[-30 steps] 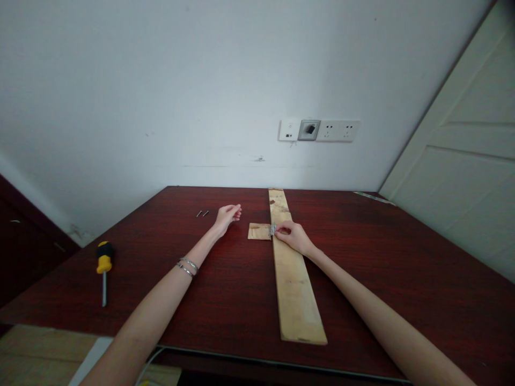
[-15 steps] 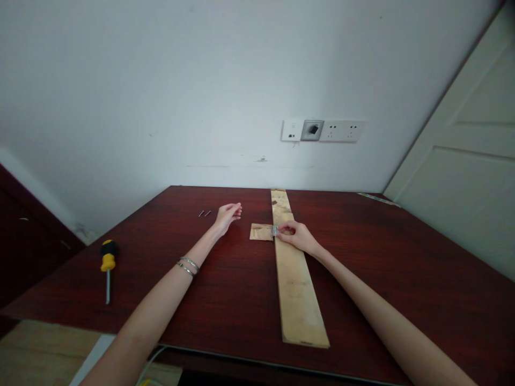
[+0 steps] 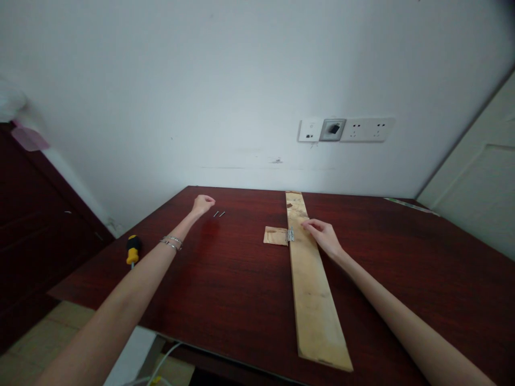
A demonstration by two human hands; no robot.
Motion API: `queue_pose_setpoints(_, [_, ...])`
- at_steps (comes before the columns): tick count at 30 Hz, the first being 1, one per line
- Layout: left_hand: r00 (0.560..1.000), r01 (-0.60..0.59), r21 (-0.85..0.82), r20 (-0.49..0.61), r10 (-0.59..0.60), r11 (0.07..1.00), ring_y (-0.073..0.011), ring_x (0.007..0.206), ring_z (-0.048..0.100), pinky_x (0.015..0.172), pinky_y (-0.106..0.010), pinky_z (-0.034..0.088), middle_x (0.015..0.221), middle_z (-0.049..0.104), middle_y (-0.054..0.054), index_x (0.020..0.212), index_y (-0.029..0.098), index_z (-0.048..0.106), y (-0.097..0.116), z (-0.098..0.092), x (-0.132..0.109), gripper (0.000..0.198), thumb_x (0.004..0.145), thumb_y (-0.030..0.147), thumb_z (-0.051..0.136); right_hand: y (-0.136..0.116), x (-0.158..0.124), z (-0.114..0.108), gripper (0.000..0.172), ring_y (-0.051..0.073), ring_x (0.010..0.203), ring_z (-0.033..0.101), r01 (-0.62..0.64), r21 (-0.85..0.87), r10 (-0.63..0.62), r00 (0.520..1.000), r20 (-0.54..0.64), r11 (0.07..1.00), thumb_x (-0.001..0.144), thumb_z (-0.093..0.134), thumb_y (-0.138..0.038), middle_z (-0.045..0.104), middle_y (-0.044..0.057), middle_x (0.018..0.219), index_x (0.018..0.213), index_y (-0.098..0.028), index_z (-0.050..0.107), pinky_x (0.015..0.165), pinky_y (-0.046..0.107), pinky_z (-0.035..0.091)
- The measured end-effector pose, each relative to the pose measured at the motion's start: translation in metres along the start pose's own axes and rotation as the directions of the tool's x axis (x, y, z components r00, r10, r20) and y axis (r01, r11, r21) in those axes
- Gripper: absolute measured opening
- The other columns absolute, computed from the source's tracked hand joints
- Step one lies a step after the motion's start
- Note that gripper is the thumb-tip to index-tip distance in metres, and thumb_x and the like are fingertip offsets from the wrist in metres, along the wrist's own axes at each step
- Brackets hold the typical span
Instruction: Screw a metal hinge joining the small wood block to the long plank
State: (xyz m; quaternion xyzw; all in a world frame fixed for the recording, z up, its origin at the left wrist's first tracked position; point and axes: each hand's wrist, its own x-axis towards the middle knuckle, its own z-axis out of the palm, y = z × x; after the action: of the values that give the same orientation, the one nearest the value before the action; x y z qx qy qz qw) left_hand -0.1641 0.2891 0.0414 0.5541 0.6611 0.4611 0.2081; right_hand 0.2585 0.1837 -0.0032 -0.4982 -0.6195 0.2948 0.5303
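Observation:
A long pale wooden plank (image 3: 311, 284) lies lengthways on the dark red table (image 3: 241, 289). A small wooden piece (image 3: 275, 235) lies against its left edge, joined to it by a small metal hinge (image 3: 290, 234). My right hand (image 3: 324, 236) rests on the plank just right of the hinge, fingers loosely curled and holding nothing I can see. My left hand (image 3: 201, 204) is far out at the table's back left, fingers curled, right beside two small screws (image 3: 219, 214). Bracelets circle my left wrist.
A yellow-and-black screwdriver (image 3: 132, 250) lies near the table's left edge, partly behind my left forearm. Wall sockets (image 3: 345, 130) sit above the table's back edge. A white door (image 3: 475, 209) stands at the right, dark furniture at the left.
My left hand has moved left to the two screws. My right hand has let go of the hinge and shifted a little right on the plank. The camera has turned left.

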Motion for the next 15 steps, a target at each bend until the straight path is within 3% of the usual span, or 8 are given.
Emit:
queue_pose_setpoints(3, [0.994,0.001,0.134,0.109,-0.016,0.991,-0.0153,0.055,0.056,0.055,-0.023,0.038,0.047,0.059,-0.002,0.042,0.017,0.062,-0.01,-0.009,0.005,0.013,0.046,0.009,0.072,0.001,-0.001,0.0,0.026,0.024,0.078,0.063,0.008,-0.006,-0.007,1.0,0.018,1.0,0.071,0.061,-0.042,0.073,0.007,0.08,0.072,-0.018,0.07,0.074,0.035,0.048])
queue_pose_setpoints(7, [0.971,-0.019,0.227,0.235,-0.035,0.974,-0.0125,0.046,0.051,0.048,-0.022,0.033,0.043,0.057,0.0,0.04,0.02,0.063,-0.017,-0.008,0.007,0.015,0.042,0.014,0.076,0.003,-0.001,0.0,0.026,0.024,0.078,0.064,0.018,-0.059,-0.014,0.999,0.052,0.998,0.071,0.061,-0.042,0.073,0.006,0.079,0.074,-0.018,0.071,0.073,0.034,0.048])
queue_pose_setpoints(15, [0.968,-0.009,0.221,0.246,-0.047,0.975,-0.0115,0.046,0.05,0.05,-0.021,0.036,0.038,0.05,0.002,0.042,0.019,0.061,-0.013,0.0,0.004,0.015,0.047,0.019,0.075,-0.002,0.0,0.0,0.026,0.026,0.081,0.066,-0.005,-0.022,0.006,0.998,0.056,1.0,0.069,0.062,-0.041,0.074,0.007,0.082,0.074,-0.018,0.072,0.076,0.037,0.049])
